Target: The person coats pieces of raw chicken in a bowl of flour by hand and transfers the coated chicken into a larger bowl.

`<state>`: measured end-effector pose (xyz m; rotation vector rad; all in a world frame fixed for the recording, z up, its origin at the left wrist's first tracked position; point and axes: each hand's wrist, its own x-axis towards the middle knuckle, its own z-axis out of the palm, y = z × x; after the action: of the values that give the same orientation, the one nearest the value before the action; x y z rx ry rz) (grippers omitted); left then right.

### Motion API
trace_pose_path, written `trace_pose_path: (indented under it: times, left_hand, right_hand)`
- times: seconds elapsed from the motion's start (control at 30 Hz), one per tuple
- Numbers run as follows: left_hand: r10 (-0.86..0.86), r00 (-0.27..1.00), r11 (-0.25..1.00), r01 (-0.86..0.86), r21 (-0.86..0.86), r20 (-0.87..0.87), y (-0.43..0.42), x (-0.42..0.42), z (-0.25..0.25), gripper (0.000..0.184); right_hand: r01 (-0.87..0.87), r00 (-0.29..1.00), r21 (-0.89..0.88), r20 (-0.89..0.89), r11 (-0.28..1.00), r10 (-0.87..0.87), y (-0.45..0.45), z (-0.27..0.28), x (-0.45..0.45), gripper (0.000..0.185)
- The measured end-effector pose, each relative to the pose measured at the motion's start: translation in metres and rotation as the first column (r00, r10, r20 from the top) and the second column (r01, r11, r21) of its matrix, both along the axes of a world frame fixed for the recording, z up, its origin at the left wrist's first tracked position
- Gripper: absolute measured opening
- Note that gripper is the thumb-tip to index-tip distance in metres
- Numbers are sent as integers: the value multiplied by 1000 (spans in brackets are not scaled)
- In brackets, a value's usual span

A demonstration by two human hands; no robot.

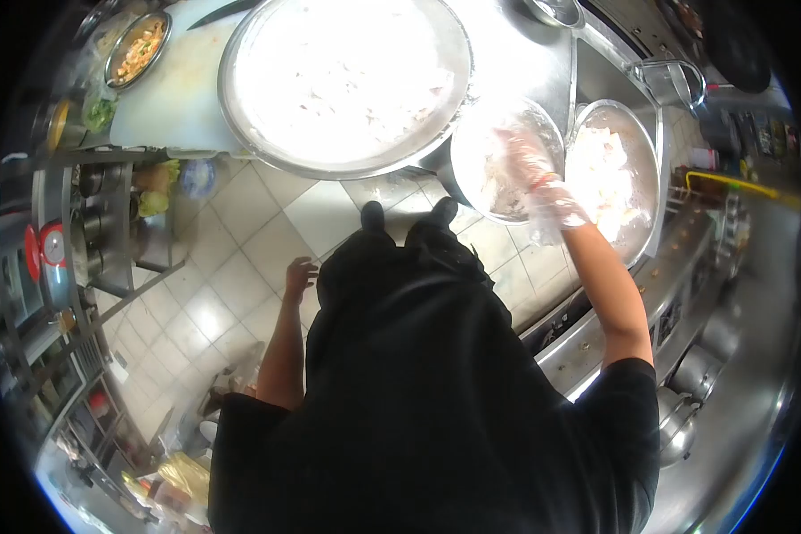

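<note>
My right hand (534, 169), in a clear plastic glove, reaches into a round metal pot (484, 191) holding a pale mixture. Motion blurs its fingers, so what they hold cannot be made out. To the right of that hand is an oval metal bowl (645, 156) with pale chunks in it. A very large metal bowl (329, 169) with white, overexposed contents stands to the left of the pot. My left hand (302, 275) is bare and hangs over the tiled floor beside my body, fingers slightly curled and apart, holding nothing.
On the left, a cutting board (173, 111) carries a knife (222, 13) and a small bowl of orange and green food (138, 52). Metal shelving (107, 307) stands at the left. A stove counter (676, 258) with pots (676, 432) runs along the right.
</note>
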<state>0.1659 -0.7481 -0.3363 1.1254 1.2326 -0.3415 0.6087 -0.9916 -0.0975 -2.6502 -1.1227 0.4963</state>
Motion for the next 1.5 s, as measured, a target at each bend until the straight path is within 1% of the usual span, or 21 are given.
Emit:
trace_pose_path:
  times: [0.1, 0.13, 0.17, 0.23, 0.27, 0.33, 0.37, 0.43, 0.5, 0.57, 0.63, 0.67, 0.73, 0.83, 0.97, 1.1, 1.17, 1.2, 1.3, 1.37, 1.5]
  left_hand:
    - [56, 995, 998, -54, -34, 84, -2, -3, -5, 30]
    - [47, 997, 999, -46, -18, 68, -4, -2, -7, 28]
    - [34, 998, 999, -34, -1, 54, -5, 0, -8, 26]
    - [7, 999, 1000, -7, -7, 50, -10, 2, -6, 25]
    - [-17, 999, 1000, 17, -11, 43, -12, 2, -5, 24]
    - [-56, 997, 998, 56, 12, 59, -15, -3, -17, 24]
    - [-85, 994, 996, 83, 33, 70, -14, -4, -22, 24]
    - [-62, 997, 998, 61, 6, 44, -14, 4, -4, 25]
    - [-33, 999, 999, 33, -2, 22, -11, 13, 8, 27]
    - [-28, 999, 1000, 27, 14, 46, -5, 15, 6, 27]
    - [-4, 998, 1000, 3, 26, 55, -7, 6, 3, 27]
    - [11, 998, 1000, -12, 11, 69, -8, 4, 1, 27]
    - [15, 996, 1000, -15, 0, 87, -9, 3, -2, 27]
    - [-29, 999, 1000, 29, 6, 15, -15, 3, -3, 25]
    - [-51, 998, 999, 51, 14, 22, -16, 5, 2, 24]
    - [-14, 997, 999, 11, 32, 81, -13, 11, 3, 27]
    - [91, 993, 996, -92, 5, 76, -16, 7, 3, 28]
    - [67, 994, 998, -66, -19, 83, -16, 4, 2, 28]
    - [53, 994, 998, -49, -38, 96, -16, -4, -14, 28]
    - [-8, 999, 1000, 8, -5, 51, -18, -5, -14, 27]
    - [-65, 998, 998, 65, -9, -17, -10, 8, 1, 27]
  right_hand:
    - [-108, 988, 185, -87, 977, 126, -11, 48, 1, 43]
    - [-38, 940, 255, -319, 966, 121, -8, 64, -3, 54]
    - [-37, 940, 254, -319, 967, 119, -5, 72, -9, 54]
    - [-330, 942, 5, 67, 944, 329, 2, 80, -19, 57]
    - [-321, 945, 5, 70, 947, 320, -3, 60, -22, 57]
    - [-422, 821, -314, 264, 850, 506, -15, 1, -26, 56]
    - [-414, 825, -312, 268, 855, 497, -9, 3, -24, 56]
    - [-151, 988, -206, -52, 967, 143, 1, 12, -19, 55]
    - [-150, 979, -140, 114, 979, 167, -9, 12, -14, 51]
    - [106, 993, 11, -54, 994, -106, -6, 37, -8, 50]
    - [31, 999, 32, -35, 999, -30, -6, 48, -8, 52]
    - [-183, 982, 64, 53, 981, 180, -12, 34, -4, 54]
    - [-245, 961, -39, -139, 969, 237, 9, 65, -21, 57]
    - [-266, 959, -146, 61, 953, 278, 6, -5, -22, 53]
    - [-87, 989, -135, -130, 987, 70, 21, 17, -23, 39]
    - [7, 999, -160, -42, 987, -14, 4, 32, -9, 42]
    - [77, 946, 230, -325, 970, 2, 0, 65, -11, 52]
    - [63, 943, 227, -332, 972, 17, -5, 71, -7, 52]
    - [-191, 930, 104, -298, 976, 213, -14, 72, 1, 66]
    - [-298, 955, 82, 12, 951, 298, -8, 44, -1, 60]
    - [-176, 966, -199, 156, 964, 208, 15, -3, -31, 59]
